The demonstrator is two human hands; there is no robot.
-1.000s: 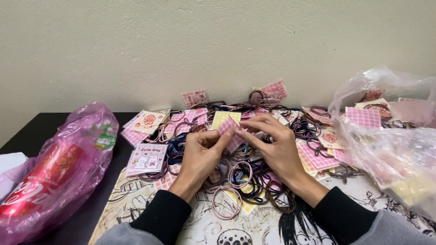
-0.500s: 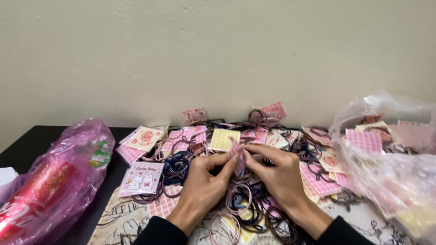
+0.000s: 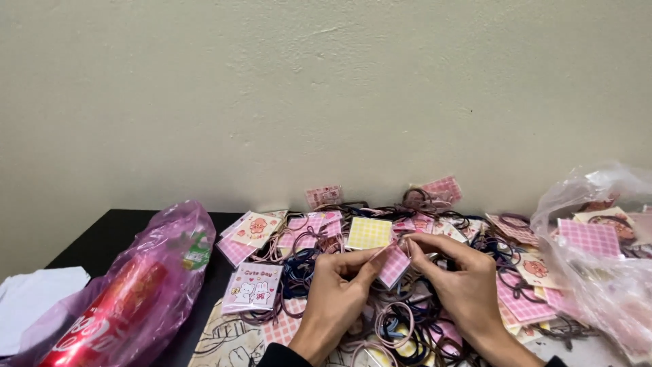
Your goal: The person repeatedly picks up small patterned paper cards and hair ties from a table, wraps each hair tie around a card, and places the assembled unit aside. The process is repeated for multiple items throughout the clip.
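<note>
Black table against plain wall; left hand, right hand pinching pink checked card.

Single head-worn view, facing forward and slightly down toward a wall-backed table.

The camera sits close behind the left hand and right hand, both low in the centre of frame. The pale wall fills the upper half; the dark table edge runs along its base. Forearms are cut by the bottom edge. No second view overlaps.
</note>
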